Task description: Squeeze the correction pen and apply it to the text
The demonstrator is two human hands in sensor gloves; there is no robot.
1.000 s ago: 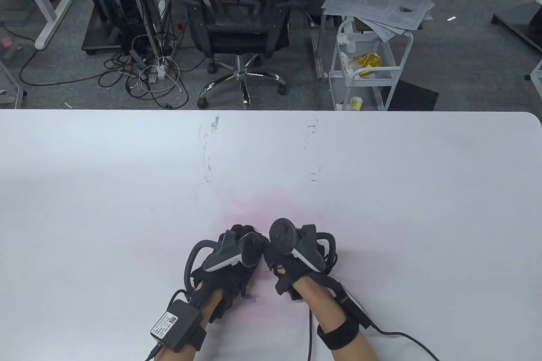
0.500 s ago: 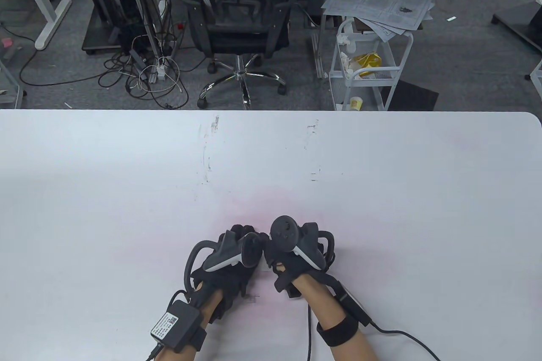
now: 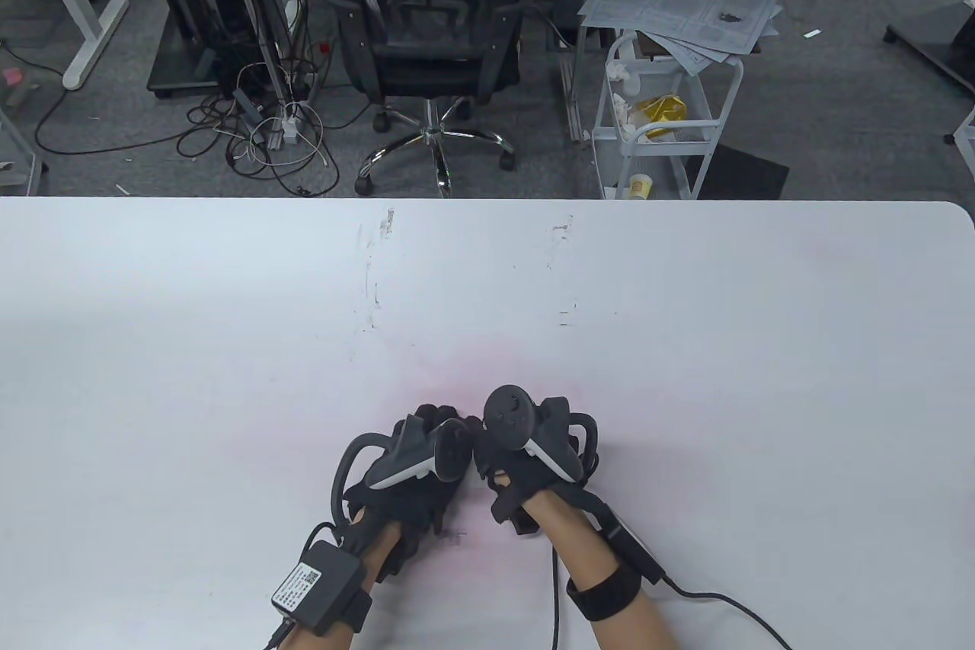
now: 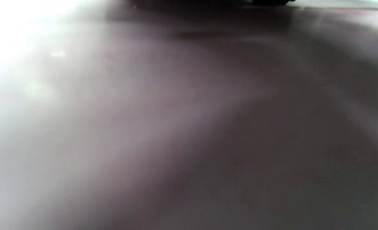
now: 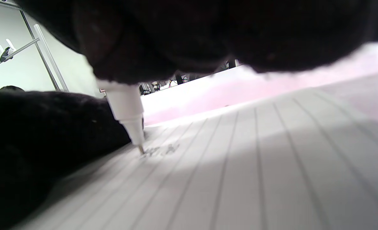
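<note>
The correction pen (image 5: 126, 110) is in the right hand (image 3: 525, 463), its white tapered nose slanting down to a fine metal tip that touches the lined paper (image 5: 240, 153) right at the left end of a short smudge of handwritten text (image 5: 161, 149). The right hand's fingers (image 5: 163, 41) are closed around the barrel just above the nose (only the nose and tip show below the glove, so the squeezable body is hidden). The left hand (image 3: 415, 463) lies just to the left of the right, on the near middle of the white surface (image 3: 685, 345); in the right wrist view a dark gloved mass on the left seems to rest on the sheet, probably pinning it, but whether those fingers are spread or curled I cannot tell, and the left wrist view is a blur. The pen looks light, with a hard nose and presumably a soft-walled barrel, so a grip on the mid barrel would suit squeezing, with steering done close to the nose. Its smooth plastic might slip in glove fabric if held loosely. The tip is likely spring-valved and thin: gentle downward pressure should do, since hard pressing could flood the fluid or snag the thin, floppy paper, which needs holding flat near the text.
</note>
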